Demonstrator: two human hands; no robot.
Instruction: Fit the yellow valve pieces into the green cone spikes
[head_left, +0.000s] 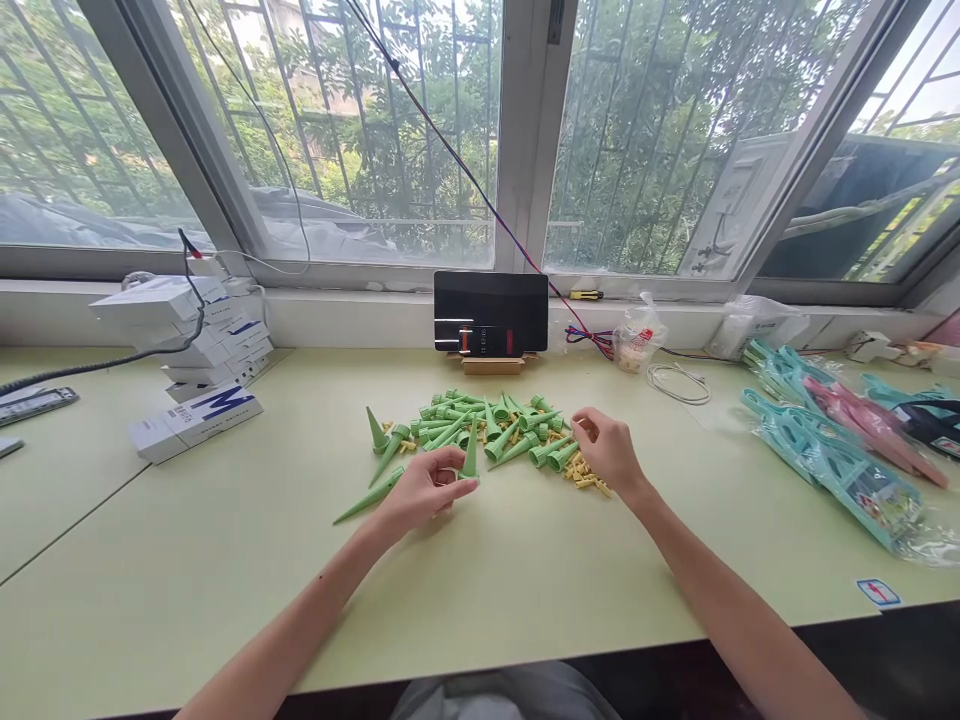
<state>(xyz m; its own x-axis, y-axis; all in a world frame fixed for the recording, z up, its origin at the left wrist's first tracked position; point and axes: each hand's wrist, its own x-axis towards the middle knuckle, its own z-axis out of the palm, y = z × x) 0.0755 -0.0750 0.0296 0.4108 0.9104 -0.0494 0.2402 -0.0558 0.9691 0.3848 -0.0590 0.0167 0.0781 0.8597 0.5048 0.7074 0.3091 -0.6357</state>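
My left hand point(429, 487) is closed round the base of a green plastic spike point(471, 452), which points upward between thumb and fingers. My right hand point(606, 447) hangs at the right edge of the heap with its fingers pinched; what they hold, if anything, is hidden. Many green spikes point(517, 446) with ribbed caps lie in a heap between and beyond my hands. Small yellow tubular pieces point(587, 474) are scattered under and beside them, mostly below my right hand. One long spike point(369, 498) lies apart, left of my left hand.
A dark screen on a stand point(491, 312) is at the back, below the windows. White boxes point(196, 422) are stacked at the left. Turquoise plastic items point(832, 455), a pink one point(874, 428), a coiled cable point(679, 384) and a plastic bag point(637, 338) lie to the right.
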